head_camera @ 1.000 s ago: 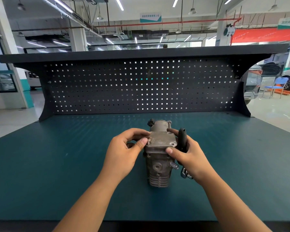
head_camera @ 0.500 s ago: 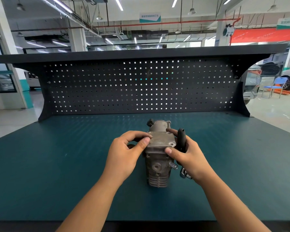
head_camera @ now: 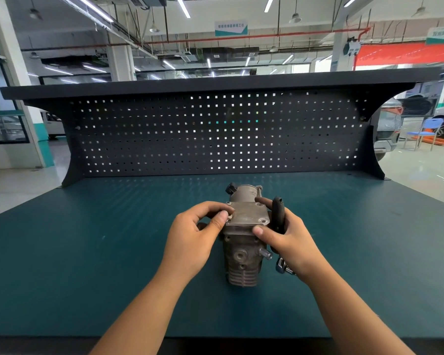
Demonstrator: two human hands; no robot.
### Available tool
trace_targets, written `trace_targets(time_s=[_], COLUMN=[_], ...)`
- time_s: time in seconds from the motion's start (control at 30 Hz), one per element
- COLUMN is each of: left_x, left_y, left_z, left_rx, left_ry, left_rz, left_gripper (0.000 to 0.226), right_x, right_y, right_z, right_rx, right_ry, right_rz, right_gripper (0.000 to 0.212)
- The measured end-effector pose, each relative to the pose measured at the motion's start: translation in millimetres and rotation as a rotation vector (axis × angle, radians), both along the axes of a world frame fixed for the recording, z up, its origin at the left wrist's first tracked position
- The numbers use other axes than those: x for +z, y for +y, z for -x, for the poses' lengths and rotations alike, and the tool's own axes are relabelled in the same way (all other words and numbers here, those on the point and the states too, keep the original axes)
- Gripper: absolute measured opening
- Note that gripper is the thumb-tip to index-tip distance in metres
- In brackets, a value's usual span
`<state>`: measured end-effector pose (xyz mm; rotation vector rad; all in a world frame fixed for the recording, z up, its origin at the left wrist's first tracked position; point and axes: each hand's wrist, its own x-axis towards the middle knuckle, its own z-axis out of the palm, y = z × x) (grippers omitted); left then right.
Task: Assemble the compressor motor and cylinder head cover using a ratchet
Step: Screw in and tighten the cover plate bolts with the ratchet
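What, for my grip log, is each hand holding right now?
Left hand: pinches a bolt on the cover.
Right hand: grips the ratchet, thumb on the cover.

Bright, even light falls from the ceiling strip lights (head_camera: 183, 7), and daylight washes out the far right. Small bright spots shine through the pegboard (head_camera: 164, 139) holes and faintly dapple the tabletop (head_camera: 113, 252) below it. The compressor (head_camera: 240, 254) casts only a soft shadow, the centre is sharp, and wide-angle distortion curves the edges.
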<state>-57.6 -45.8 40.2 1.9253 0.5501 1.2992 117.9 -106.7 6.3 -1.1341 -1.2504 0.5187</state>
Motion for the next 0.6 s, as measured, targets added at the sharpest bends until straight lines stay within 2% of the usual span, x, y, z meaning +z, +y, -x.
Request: trace_targets(time_s=[0.27,0.4,0.5,0.6], left_x=[-3,2,17,31], left_y=[6,6,6,8], left_z=[0,0,-4,-15], left_rx=[0.024,-0.030,-0.141,-0.192], left_ry=[-0.038,-0.177,-0.273,-0.092], left_rz=[0.056,0.142,0.154,0.101], left_gripper=[0.024,0.027,0.029,0.025], right_x=[5,10,12,15], right_y=[-5,-9,-8,-11], right_z=[-1,1,1,5], right_rx=[0.066,0.070,0.084,0.092], right_ry=[0.049,0.037,0.022,0.003], right_rz=[0.013,0.002,-0.009,-0.033], right_gripper=[0.071,0.091,0.086,0.071])
